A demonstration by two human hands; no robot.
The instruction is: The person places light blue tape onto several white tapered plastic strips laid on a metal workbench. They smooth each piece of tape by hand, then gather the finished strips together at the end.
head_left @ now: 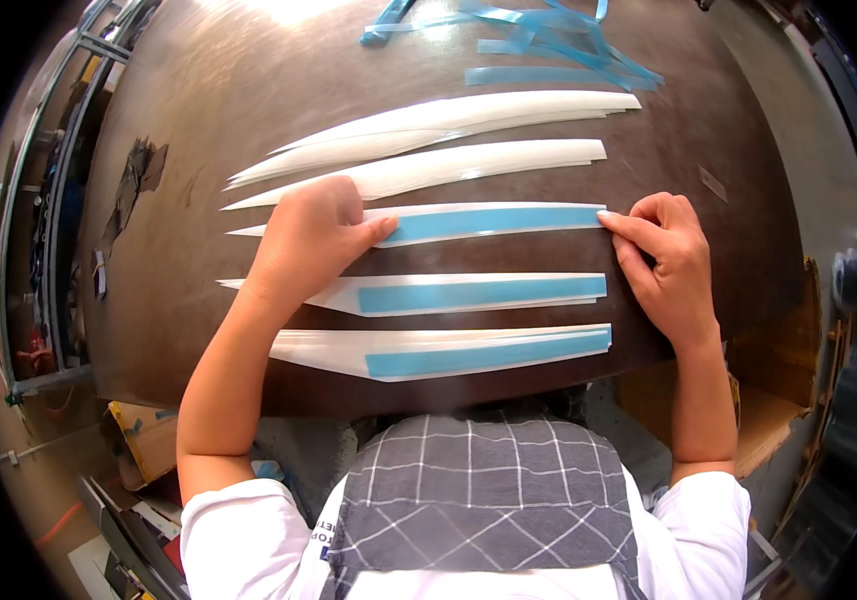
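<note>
Several long, pointed white sheet pieces lie in separate rows across the table. The middle white piece [429, 210] carries a blue tape strip [499, 225] along its length. My left hand [314, 235] is closed over the pointed left part, its thumb pressed on the strip's left end. At the right end my right hand [667, 250] pinches the tip of the strip between thumb and forefinger, the other fingers curled. Nearer to me, a white piece [329, 295] and a white stack [314, 347] bear blue strips [479, 294] too. Two far white stacks [449, 120] show no blue.
Loose blue tape strips [549, 45] lie tangled at the far edge, near a blue tool-like object [384, 25]. Dark scraps [134, 185] rest at the left of the brown table [189, 120]. A cardboard box [774, 370] stands below right; metal shelving [44, 200] is left.
</note>
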